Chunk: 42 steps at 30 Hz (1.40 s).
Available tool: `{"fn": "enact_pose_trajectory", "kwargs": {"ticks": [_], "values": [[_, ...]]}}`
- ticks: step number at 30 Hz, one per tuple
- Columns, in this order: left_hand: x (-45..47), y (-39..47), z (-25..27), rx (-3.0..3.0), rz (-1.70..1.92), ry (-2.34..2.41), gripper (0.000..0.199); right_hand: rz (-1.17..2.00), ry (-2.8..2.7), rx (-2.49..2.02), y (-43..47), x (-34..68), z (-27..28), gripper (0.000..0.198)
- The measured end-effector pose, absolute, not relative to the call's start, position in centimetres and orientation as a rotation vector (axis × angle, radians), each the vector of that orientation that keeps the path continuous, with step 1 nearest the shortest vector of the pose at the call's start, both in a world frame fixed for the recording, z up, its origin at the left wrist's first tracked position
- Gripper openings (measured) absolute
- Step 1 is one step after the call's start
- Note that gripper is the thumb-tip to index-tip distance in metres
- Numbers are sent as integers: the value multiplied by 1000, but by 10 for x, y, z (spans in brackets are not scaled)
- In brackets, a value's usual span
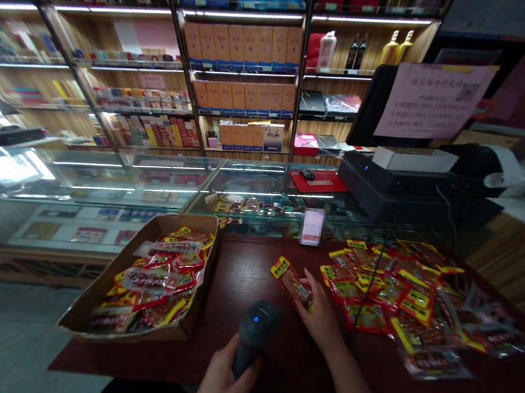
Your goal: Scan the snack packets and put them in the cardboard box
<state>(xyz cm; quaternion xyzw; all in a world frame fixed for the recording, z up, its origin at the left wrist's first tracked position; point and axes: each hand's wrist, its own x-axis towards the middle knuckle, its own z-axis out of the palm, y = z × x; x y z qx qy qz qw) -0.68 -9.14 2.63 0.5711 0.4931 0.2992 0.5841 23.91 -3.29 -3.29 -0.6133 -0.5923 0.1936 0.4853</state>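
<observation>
Through my head view, the left hand (226, 379) has its grip wrapped around the handle of a dark scanner (259, 325), whose head shows a small blue light. My right hand (321, 317) has a narrow grip on the right edge of a red and yellow snack packet (290, 282), which sits just beyond the scanner and a little to its right. I cannot tell whether that packet touches the table (239, 264) or is held slightly above it.

To the left, I have an open cardboard box (186, 221) on the dark red table, filled with similar packets. To the right, a loose pile of packets (385, 290) spreads over the surface, some overlapping, with a few in clear wrapping at its near right side.

Past the far edge of the table I see a glass display case (168, 178), with a mouse (307, 174) on a red mat (326, 184) on top. Farther right stands a monitor (371, 108) with a printed sheet (430, 99) across it. Lit shelves (247, 15) of boxes and bottles line the far wall.
</observation>
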Motion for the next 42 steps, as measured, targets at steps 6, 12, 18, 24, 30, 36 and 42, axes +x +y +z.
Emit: {"fn": "enact_pose_trajectory", "kwargs": {"ticks": [6, 12, 18, 24, 30, 36, 42], "values": [[4, -90, 47, 1393, 665, 1131, 14, 532, -1481, -1370, -32, 240, -39, 78], [8, -89, 42, 1386, 653, 1090, 12, 530, -1515, -1342, -33, 239, -40, 78], [12, -90, 49, 1345, 661, 1106, 12, 529, -1523, -1329, -33, 238, -39, 77], [13, -86, 39, 1295, 675, 1164, 15, 675, -1352, -1376, -33, 241, -35, 73], [-2, -75, 0, 1034, 787, 1317, 39, 1079, -1101, -1188, -16, 213, -1, 69], [-9, -70, -6, 981, 823, 1309, 49, 1398, -1070, -869, 57, 86, 54, 77], [-12, -68, -18, 960, 858, 1341, 60, 1148, -1322, -1039, 104, 51, 67, 66]]}}
